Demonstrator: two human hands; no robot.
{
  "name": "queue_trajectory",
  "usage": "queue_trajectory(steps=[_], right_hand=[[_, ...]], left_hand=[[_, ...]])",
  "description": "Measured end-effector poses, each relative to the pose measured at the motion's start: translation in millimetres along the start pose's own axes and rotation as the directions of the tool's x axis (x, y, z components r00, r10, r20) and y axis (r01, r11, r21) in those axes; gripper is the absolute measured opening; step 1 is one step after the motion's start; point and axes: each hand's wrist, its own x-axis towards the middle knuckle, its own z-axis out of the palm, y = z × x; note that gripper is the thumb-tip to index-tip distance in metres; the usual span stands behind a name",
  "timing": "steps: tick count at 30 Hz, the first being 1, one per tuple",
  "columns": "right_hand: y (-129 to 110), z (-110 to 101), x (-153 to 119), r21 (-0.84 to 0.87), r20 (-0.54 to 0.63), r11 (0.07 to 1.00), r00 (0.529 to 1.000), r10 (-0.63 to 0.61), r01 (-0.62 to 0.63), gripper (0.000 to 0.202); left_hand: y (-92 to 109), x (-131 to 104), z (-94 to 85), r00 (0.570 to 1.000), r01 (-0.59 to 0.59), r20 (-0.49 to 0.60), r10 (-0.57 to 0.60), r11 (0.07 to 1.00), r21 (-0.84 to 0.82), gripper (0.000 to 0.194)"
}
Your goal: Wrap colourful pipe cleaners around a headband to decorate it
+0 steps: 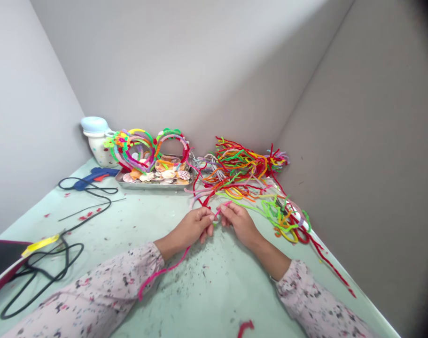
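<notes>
A bright pink pipe cleaner (164,271) runs through both hands above the middle of the table. My left hand (194,226) pinches it, and its long tail hangs back over my left forearm. With thumb and fingertips, my right hand (237,220) grips the short upper part, close beside the left fingertips. A small green bit shows just under the fingers; whether it joins the pink piece I cannot tell. Just beyond the fingers lie loose red pipe cleaners (214,191).
Behind stands a metal tray (153,185) of seashells with fuzzy coloured headbands (138,145). A pile of pipe cleaners (249,159) spreads right. At left are a blue glue gun (94,177), black cord (73,248) and a white cup (103,148). A red scrap (246,326) lies in front.
</notes>
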Motion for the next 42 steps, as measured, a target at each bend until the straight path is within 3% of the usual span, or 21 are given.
queue_trajectory(steps=[5,16,36,42], right_hand=[[1.2,1.0,-0.1,-0.065,-0.011,0.998,1.0,0.005,-0.006,0.029],[6.6,0.3,2.9,-0.032,-0.073,0.999,0.997,0.026,-0.029,0.033],[5.6,-3.0,2.3,0.219,0.064,0.975,0.997,0.034,-0.048,0.026],[7.2,0.2,1.3,0.002,0.096,1.0,0.995,0.027,-0.027,0.038]], left_hand=[[-1.2,-0.1,-1.3,1.0,-0.014,0.02,0.014,1.0,0.024,0.026],[4.4,-1.5,0.9,1.0,-0.008,0.027,0.006,0.998,0.067,0.026],[-2.3,0.9,-4.3,0.997,-0.003,0.071,0.005,1.0,-0.028,0.026],[0.0,-0.3,-1.7,0.999,-0.017,0.043,0.017,1.0,-0.011,0.026]])
